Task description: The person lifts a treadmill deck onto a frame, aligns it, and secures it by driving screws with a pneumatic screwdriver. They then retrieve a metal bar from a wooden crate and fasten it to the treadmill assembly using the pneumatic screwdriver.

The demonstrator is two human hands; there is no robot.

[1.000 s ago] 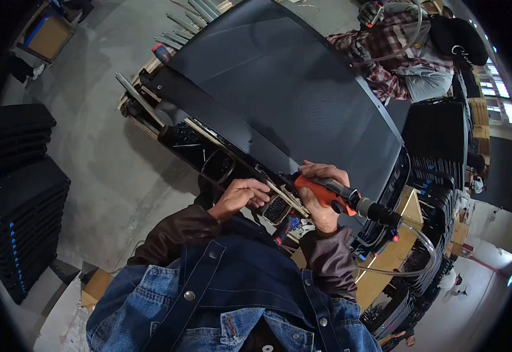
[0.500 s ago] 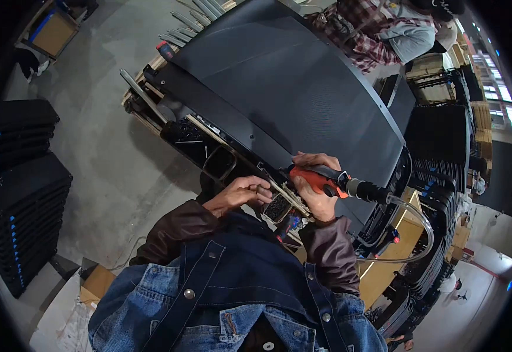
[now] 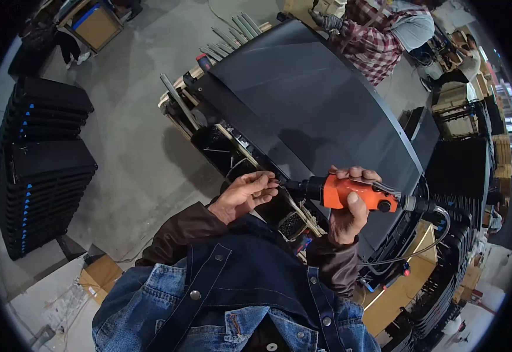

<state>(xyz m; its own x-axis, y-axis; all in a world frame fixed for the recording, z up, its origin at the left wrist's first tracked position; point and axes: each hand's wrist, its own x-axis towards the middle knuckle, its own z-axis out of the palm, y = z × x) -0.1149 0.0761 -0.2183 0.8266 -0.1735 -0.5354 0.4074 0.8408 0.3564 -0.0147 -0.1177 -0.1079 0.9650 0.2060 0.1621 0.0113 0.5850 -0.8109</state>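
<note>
My right hand (image 3: 350, 220) grips an orange air screwdriver (image 3: 355, 192), held level with its dark nose pointing left. A clear hose (image 3: 443, 226) curves away from its rear end. At the tool's tip, my left hand (image 3: 244, 195) has thumb and fingers pinched together; whatever is between them is too small to make out. Behind both hands lies a large dark grey panel (image 3: 303, 88), with a seam across its near part. Below the tool, a small tub of dark screws (image 3: 291, 226) sits at the bench edge.
Stacks of black panels (image 3: 50, 176) stand on the floor at left. Metal bars (image 3: 238, 32) stick out beyond the panel. A person in a plaid shirt (image 3: 373, 35) stands across the bench. A wooden box (image 3: 405, 273) is at right.
The screwdriver has swung up and to the right, its nose now meeting my left fingertips. My left hand has risen slightly. The view has shifted, showing more floor at left.
</note>
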